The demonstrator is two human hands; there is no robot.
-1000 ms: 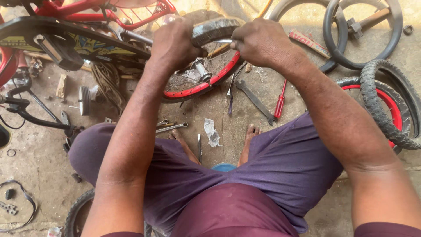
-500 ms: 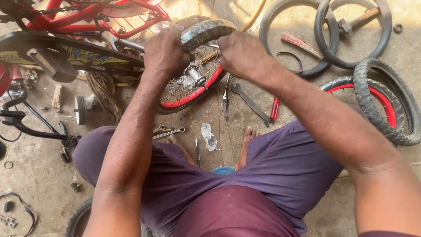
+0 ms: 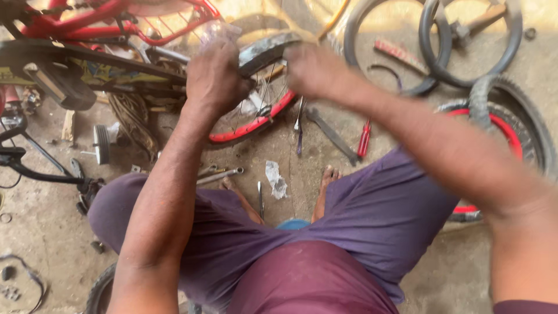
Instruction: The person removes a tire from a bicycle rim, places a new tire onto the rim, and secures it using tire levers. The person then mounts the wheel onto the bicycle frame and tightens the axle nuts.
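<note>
I sit on the floor over a small bicycle wheel with a red rim (image 3: 256, 123) and a worn black tyre (image 3: 267, 49). My left hand (image 3: 214, 78) grips the tyre at the top left of the wheel. My right hand (image 3: 314, 71) is blurred and closed at the tyre's right end, right beside the left hand. The wheel belongs to a red bicycle frame (image 3: 116, 20) lying at the upper left. My bare feet (image 3: 326, 177) rest on the concrete below the wheel.
Loose tyres (image 3: 465, 52) lie at the upper right and a red-rimmed wheel (image 3: 511, 134) at the right. A wrench (image 3: 332, 135), a red-handled screwdriver (image 3: 364, 138), metal rods (image 3: 220, 174) and crumpled paper (image 3: 275, 179) lie on the floor. Black handlebars (image 3: 35, 168) sit at the left.
Both hands have stayed on the tyre while the view shifted; the right hand has slid slightly along the tyre and now looks blurred with motion.
</note>
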